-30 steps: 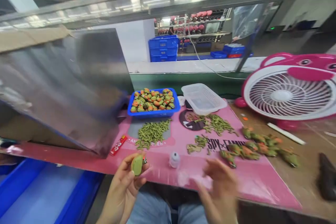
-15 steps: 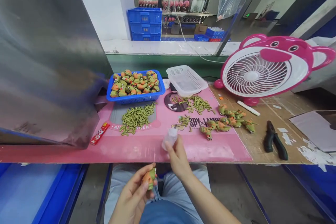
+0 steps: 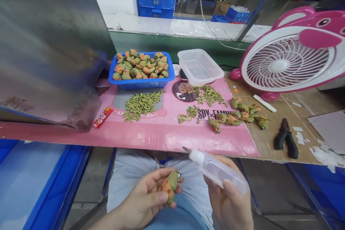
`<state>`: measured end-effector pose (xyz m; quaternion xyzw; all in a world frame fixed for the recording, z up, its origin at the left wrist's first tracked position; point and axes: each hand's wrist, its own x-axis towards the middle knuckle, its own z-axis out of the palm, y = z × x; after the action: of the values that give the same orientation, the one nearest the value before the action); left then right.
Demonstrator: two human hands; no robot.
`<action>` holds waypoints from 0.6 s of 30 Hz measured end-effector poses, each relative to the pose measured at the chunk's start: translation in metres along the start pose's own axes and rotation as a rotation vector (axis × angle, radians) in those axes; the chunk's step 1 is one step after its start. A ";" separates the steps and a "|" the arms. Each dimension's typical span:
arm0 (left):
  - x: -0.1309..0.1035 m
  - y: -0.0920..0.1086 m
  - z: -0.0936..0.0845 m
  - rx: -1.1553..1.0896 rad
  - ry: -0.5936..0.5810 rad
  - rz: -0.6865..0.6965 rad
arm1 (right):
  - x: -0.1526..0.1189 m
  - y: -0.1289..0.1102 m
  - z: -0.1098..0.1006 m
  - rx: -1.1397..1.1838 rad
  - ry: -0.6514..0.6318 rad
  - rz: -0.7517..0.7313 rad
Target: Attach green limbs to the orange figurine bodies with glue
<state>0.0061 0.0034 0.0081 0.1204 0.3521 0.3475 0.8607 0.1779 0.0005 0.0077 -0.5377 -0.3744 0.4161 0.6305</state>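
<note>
Between the fingers and thumb of my left hand [image 3: 147, 196] is a small green and orange figurine [image 3: 170, 186], held over my lap. My right hand [image 3: 229, 194] grips a translucent squeeze bottle [image 3: 217, 168] with a white cap and a thin dark nozzle. The nozzle points left, above and apart from the figurine. On the pink mat [image 3: 151, 134] in front of me lie a pile of small curved green pieces [image 3: 141, 105] and a second pile of such pieces [image 3: 211, 95]. Several figurines with thin green parts on them [image 3: 234, 118] lie to the right.
A blue basket [image 3: 145, 83] full of figurines stands at the back left, a white basket [image 3: 201, 68] beside it. At the right are a pink fan [image 3: 279, 66] and black-handled pliers [image 3: 286, 139]. A metal panel [image 3: 54, 50] rises at the left; a red packet [image 3: 102, 118] lies near it.
My right hand has drawn the bottle back from the mat toward my lap, its nozzle now turned left. My left hand has moved slightly right with the figurine. The view has tilted down.
</note>
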 end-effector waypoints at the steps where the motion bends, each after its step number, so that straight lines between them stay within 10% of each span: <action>1: 0.000 0.000 0.001 0.015 -0.035 -0.017 | 0.000 -0.004 0.000 0.082 0.007 0.017; 5: 0.001 -0.001 -0.004 0.201 -0.125 0.012 | 0.002 -0.012 0.003 0.277 0.021 0.074; 18: -0.006 0.008 -0.012 0.908 0.202 0.382 | -0.007 -0.002 -0.005 0.062 -0.066 -0.231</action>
<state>-0.0092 0.0042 0.0065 0.5107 0.5213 0.3204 0.6040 0.1798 -0.0082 0.0093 -0.4570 -0.4414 0.3695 0.6781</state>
